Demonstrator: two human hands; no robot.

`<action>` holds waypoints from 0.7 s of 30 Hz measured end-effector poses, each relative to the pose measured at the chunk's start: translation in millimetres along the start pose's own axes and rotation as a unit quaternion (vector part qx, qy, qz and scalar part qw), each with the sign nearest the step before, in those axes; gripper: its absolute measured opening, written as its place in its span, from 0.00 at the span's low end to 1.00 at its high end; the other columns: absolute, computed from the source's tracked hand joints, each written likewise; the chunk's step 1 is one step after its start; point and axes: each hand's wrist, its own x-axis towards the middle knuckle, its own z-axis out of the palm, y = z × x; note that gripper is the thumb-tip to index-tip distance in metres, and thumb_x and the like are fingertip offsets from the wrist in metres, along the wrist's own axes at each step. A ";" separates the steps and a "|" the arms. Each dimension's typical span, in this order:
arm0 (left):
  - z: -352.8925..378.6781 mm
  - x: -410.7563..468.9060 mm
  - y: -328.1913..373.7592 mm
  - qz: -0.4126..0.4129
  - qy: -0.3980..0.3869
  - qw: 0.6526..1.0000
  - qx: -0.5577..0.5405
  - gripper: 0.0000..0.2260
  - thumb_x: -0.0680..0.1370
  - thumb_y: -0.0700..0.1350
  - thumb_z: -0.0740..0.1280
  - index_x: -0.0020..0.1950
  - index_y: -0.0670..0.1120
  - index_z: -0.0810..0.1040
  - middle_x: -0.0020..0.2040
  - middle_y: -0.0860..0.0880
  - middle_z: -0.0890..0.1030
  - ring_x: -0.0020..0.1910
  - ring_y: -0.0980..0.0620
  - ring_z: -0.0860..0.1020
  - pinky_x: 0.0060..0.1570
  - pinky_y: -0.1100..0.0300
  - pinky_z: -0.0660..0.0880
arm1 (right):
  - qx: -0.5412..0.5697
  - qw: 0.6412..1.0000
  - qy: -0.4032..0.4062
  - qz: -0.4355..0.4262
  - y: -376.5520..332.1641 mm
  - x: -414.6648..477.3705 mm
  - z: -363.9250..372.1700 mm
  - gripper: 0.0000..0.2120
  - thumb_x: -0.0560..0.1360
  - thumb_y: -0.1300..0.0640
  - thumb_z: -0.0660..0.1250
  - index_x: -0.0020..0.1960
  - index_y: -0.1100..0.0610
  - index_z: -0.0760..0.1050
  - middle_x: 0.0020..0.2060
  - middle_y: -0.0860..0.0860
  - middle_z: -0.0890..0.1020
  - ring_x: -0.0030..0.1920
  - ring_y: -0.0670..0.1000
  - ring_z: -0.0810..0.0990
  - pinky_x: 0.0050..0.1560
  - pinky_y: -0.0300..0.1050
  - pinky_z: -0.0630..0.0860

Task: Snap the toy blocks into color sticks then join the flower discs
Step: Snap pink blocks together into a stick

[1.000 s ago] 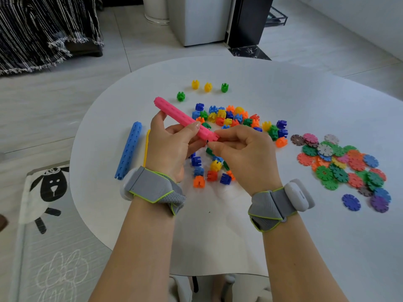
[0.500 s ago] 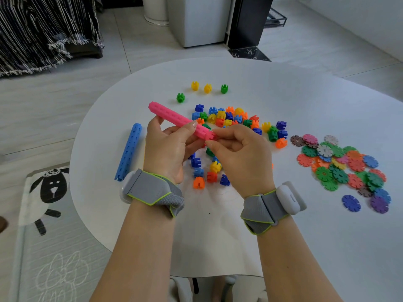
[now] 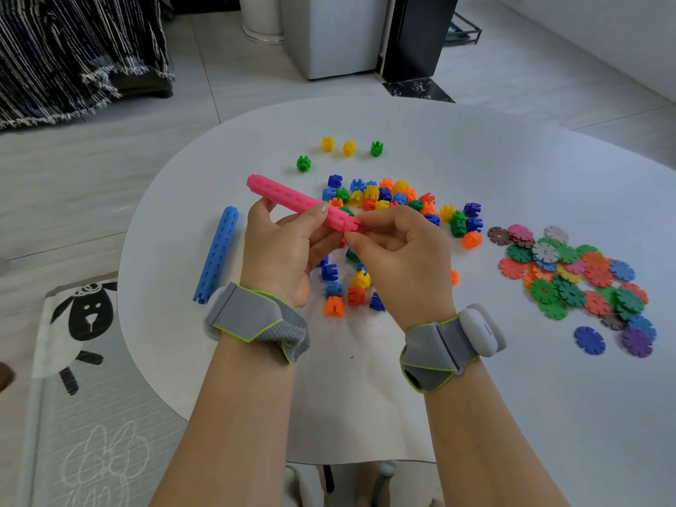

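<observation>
A long pink stick [image 3: 289,196] of snapped blocks is held above the white table [image 3: 512,397], tilted up to the left. My left hand [image 3: 281,250] grips its middle from below. My right hand [image 3: 398,258] pinches the stick's near end at the last pink block. A finished blue stick [image 3: 216,249] lies on the table left of my left hand, with a yellow stick mostly hidden behind that hand. Loose blocks in several colours [image 3: 398,201] lie in a pile beyond and under my hands. Flower discs [image 3: 570,272] are heaped at the right.
Two yellow blocks [image 3: 338,146] and two green blocks [image 3: 376,148] stand apart at the table's far side. The table's left edge borders a floor mat with a sheep picture [image 3: 86,316]. A white cabinet [image 3: 329,34] and a striped cloth [image 3: 73,49] stand beyond.
The pink stick has dropped slightly and shifted left with both hands still on it. My right fingers stay pinched at its near end.
</observation>
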 end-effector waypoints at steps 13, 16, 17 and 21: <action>0.3 -1.3 2.3 -0.006 -0.013 1.000 0.011 0.26 0.76 0.35 0.66 0.71 0.47 0.62 0.40 0.44 0.81 0.33 0.52 0.82 0.35 0.60 0.80 | -0.007 1.000 -0.007 -0.019 2.2 2.1 -1.0 0.09 0.70 0.66 0.73 0.46 0.55 0.81 0.41 0.48 0.84 0.43 0.45 0.84 0.51 0.45 0.81; 0.6 -2.0 2.0 -0.005 -0.016 1.000 0.009 0.26 0.76 0.35 0.66 0.71 0.47 0.62 0.40 0.44 0.81 0.33 0.52 0.82 0.34 0.61 0.79 | -0.014 1.000 -0.001 -0.026 3.1 2.0 0.2 0.08 0.69 0.66 0.73 0.46 0.57 0.81 0.41 0.48 0.84 0.43 0.44 0.84 0.51 0.44 0.81; 0.8 -2.2 1.2 -0.003 -0.016 1.000 0.013 0.26 0.76 0.35 0.66 0.71 0.47 0.62 0.41 0.44 0.81 0.33 0.52 0.82 0.33 0.61 0.79 | -0.021 0.999 0.004 -0.030 3.7 1.7 1.1 0.08 0.69 0.65 0.73 0.47 0.57 0.82 0.40 0.48 0.84 0.43 0.44 0.83 0.51 0.44 0.81; -0.4 -2.4 -0.8 0.012 -0.015 0.999 0.048 0.26 0.76 0.35 0.66 0.71 0.48 0.62 0.45 0.42 0.80 0.33 0.53 0.83 0.34 0.62 0.79 | -0.057 0.998 0.015 -0.038 5.5 0.3 3.7 0.08 0.69 0.63 0.74 0.47 0.56 0.83 0.40 0.46 0.84 0.42 0.43 0.83 0.50 0.43 0.81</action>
